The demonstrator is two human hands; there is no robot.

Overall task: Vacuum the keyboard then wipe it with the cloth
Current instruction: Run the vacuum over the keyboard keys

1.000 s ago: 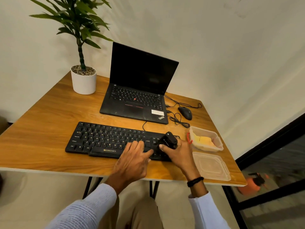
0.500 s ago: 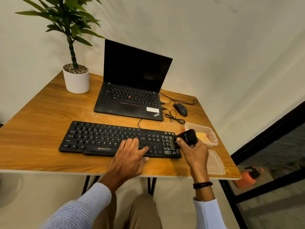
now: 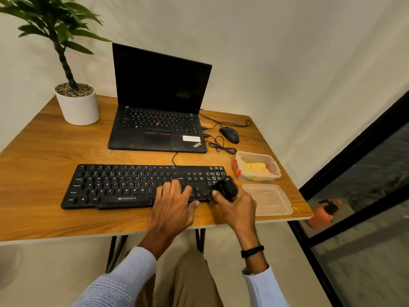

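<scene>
Head view: the right hand point(image 3: 236, 204) grips the small black vacuum point(image 3: 228, 188) over the right end of the keyboard point(image 3: 124, 185), near the front edge of the worktop point(image 3: 44, 151). The left hand point(image 3: 171, 204) lies flat on the keys, fingers straight, pinning it. Best to sweep the nozzle low and slowly, row by row. The keyboard's long axis runs along the front edge, space bar toward the person.

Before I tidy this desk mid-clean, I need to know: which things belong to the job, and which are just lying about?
Job: keyboard; black vacuum gripped by right hand; left hand resting on keyboard; yellow cloth in tub.
Lying about: laptop, mouse, potted plant, tub lid.
</scene>
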